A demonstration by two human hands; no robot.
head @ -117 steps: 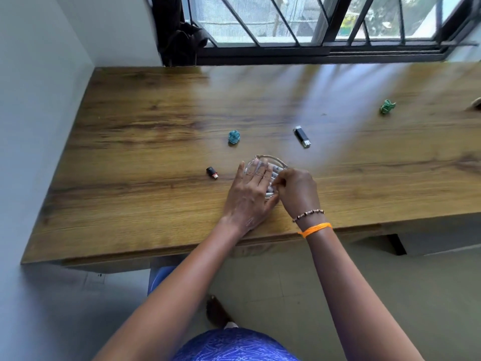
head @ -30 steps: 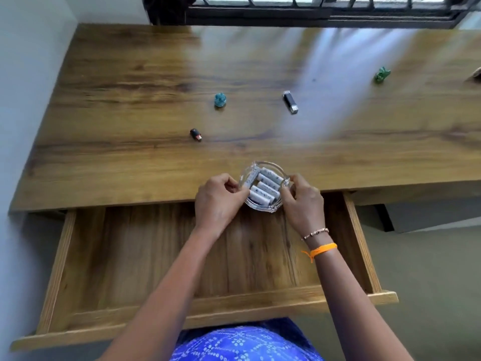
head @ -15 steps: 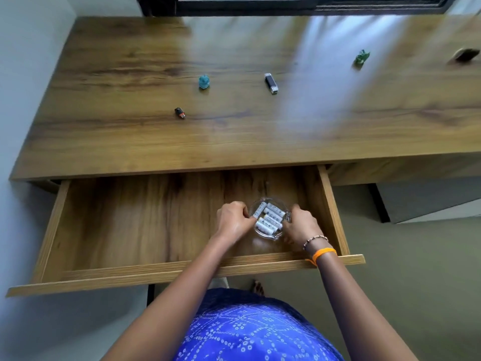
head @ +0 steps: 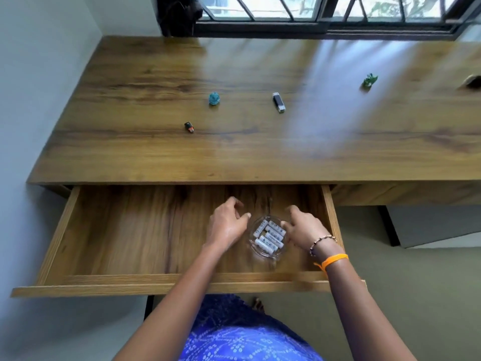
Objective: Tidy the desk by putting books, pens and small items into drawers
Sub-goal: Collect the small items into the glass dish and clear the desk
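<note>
Drawer point(head: 109, 238): dish point(head: 268, 237) between both loosened grips.

Setting: a home study or bedroom corner. Wood-grain table point(head: 156, 152) fits against a plain pale wall point(head: 39, 100) at 9 o'clock. Barred window point(head: 325, 11) runs along 12 o'clock, greenery outside. One wide shallow drawer point(head: 130, 230) stands pulled out at 6 o'clock. Dark bag point(head: 179, 14) hangs at 11 o'clock. Floor point(head: 416, 295) is plain, greenish-grey.

dark object point(head: 472, 82) cut off at right edge, battery labels point(head: 270, 234) unreadable
</note>
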